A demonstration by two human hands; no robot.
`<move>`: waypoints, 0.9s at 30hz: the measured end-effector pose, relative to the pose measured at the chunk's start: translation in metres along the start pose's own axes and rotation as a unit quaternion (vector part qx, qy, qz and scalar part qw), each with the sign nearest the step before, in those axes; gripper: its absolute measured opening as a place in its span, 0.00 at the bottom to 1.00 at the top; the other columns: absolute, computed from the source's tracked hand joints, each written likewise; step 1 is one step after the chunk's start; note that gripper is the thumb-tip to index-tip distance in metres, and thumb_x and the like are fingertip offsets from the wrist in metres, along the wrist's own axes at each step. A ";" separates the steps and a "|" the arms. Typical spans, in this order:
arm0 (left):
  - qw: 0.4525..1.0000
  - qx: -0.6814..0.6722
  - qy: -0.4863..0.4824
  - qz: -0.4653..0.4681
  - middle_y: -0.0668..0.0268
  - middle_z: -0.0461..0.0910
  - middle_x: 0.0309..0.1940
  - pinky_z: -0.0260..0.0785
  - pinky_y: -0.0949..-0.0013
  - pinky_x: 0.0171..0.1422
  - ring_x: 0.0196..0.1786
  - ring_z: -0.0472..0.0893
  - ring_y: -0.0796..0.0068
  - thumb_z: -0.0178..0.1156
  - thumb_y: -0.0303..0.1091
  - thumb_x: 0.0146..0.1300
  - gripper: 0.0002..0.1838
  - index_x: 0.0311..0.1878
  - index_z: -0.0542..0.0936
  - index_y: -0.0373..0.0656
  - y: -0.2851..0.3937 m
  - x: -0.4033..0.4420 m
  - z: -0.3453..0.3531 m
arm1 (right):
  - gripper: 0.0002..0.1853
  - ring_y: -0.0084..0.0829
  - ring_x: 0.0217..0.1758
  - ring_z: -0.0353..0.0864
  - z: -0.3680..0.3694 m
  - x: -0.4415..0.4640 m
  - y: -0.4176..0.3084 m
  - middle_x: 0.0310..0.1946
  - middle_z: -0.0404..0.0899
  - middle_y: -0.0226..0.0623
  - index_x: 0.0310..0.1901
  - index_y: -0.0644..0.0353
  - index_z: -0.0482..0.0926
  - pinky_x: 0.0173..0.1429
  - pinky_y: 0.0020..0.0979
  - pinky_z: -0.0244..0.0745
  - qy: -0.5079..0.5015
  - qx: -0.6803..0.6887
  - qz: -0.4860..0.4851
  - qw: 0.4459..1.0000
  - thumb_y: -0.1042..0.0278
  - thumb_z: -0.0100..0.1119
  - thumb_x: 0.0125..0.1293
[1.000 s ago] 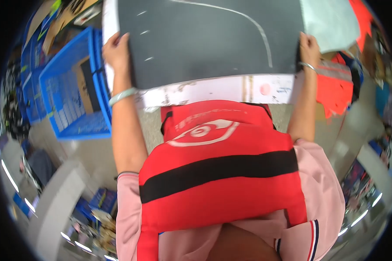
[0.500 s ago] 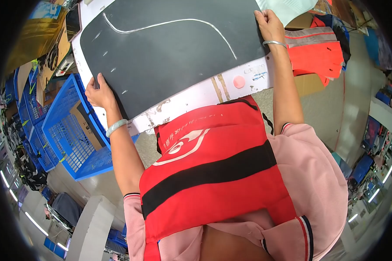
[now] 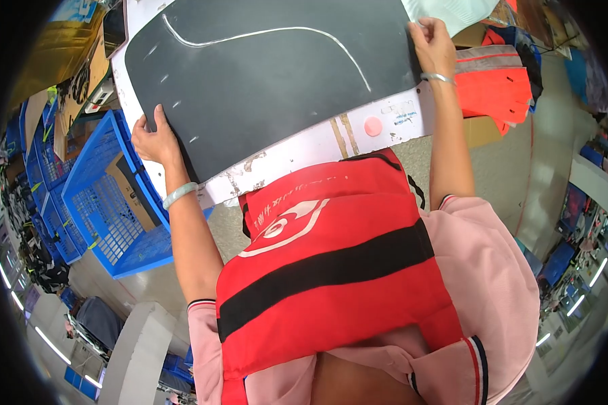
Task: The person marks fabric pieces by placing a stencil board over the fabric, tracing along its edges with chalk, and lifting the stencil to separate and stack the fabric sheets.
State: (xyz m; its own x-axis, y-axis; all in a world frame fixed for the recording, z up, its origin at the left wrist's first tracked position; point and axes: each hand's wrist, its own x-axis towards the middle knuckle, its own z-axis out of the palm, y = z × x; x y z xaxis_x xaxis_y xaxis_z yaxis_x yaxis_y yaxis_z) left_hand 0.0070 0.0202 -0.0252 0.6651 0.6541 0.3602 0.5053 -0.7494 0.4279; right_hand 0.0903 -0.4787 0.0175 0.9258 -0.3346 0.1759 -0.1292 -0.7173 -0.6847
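A dark grey, flat panel (image 3: 270, 88) with a curved white line and short white marks lies on a white tabletop (image 3: 277, 165). My left hand (image 3: 157, 143) is at its left edge, the thumb along the panel and the fingers bent over the outer side. At the right edge, my right hand (image 3: 434, 52) has its thumb against the panel's border and its fingers curled. The undersides of both hands' grips are hidden.
A blue plastic crate (image 3: 108, 209) with cardboard inside stands left of the table. Orange-red fabric pieces (image 3: 490, 91) lie beyond the right edge, over a cardboard box (image 3: 481, 130). Pale green material (image 3: 452, 10) is at the upper right. A phone-like dark object (image 3: 115, 25) lies upper left.
My right hand has shifted a little outward to the right along the panel's edge. My left hand stays at the left edge, and the view has shifted slightly.
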 end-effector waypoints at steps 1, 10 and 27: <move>1.000 -0.006 -0.003 0.000 0.60 0.78 0.45 0.61 0.56 0.60 0.52 0.75 0.59 0.68 0.58 0.52 0.29 0.44 0.82 0.41 -0.002 0.001 0.001 | 0.17 0.38 0.33 0.80 -0.014 -0.008 -0.005 0.29 0.81 0.40 0.35 0.61 0.80 0.40 0.35 0.73 -0.029 -0.021 -0.032 0.999 0.53 0.61 0.61; 1.000 0.009 -0.029 -0.007 0.61 0.77 0.50 0.56 0.55 0.64 0.58 0.72 0.59 0.65 0.60 0.53 0.31 0.47 0.81 0.42 -0.006 0.001 0.003 | 0.14 0.35 0.29 0.76 -0.053 -0.120 -0.045 0.27 0.75 0.36 0.38 0.60 0.75 0.37 0.35 0.72 -0.390 -0.075 -0.035 0.917 0.62 0.66 0.56; 1.000 0.006 0.016 0.016 0.63 0.75 0.54 0.47 0.56 0.70 0.64 0.67 0.63 0.65 0.59 0.54 0.29 0.48 0.80 0.44 -0.005 -0.005 0.007 | 0.11 0.18 0.31 0.78 -0.034 -0.088 -0.062 0.35 0.80 0.28 0.47 0.56 0.76 0.36 0.22 0.76 -0.440 0.417 0.269 0.748 0.68 0.64 0.64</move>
State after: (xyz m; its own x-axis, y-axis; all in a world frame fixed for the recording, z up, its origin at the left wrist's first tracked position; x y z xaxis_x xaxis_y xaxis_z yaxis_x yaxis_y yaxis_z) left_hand 0.0048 0.0195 -0.0345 0.6633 0.6332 0.3989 0.4912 -0.7705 0.4063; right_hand 0.0045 -0.4253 0.0690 0.7422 0.3582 -0.5664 -0.6404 0.1303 -0.7569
